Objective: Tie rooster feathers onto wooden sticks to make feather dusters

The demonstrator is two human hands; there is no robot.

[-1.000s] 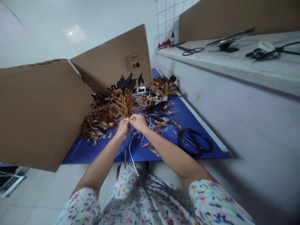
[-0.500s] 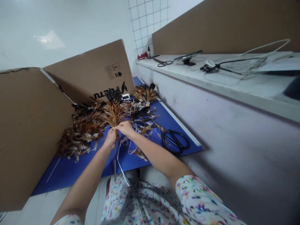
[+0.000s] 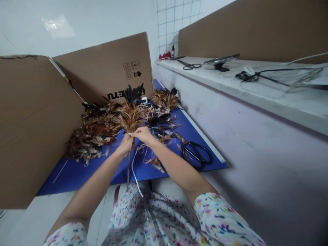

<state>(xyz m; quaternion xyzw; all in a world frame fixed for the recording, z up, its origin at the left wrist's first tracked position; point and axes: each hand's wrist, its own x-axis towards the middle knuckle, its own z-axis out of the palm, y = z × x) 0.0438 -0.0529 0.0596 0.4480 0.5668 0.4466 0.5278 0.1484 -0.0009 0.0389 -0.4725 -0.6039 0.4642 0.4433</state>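
My left hand is closed around the thin stick of a feather duster, just under its tuft of brown feathers with dark tips. Fingers of my right hand are pinched at the base of the feathers, touching my left fingertips, where a bit of white string shows. The stick points down toward my lap. A loose white cord hangs beside it to the edge of the blue board. Large black-handled scissors lie to the right of my right hand.
Heaps of brown feathers cover the left of the blue board, with another feather bunch behind. Cardboard panels stand at the left and back. On the right, a white ledge carries scissors, a phone on a stand and cables.
The view has shifted, so the surroundings appear moved slightly right and up. Both hands keep their grip at the base of the feathers.
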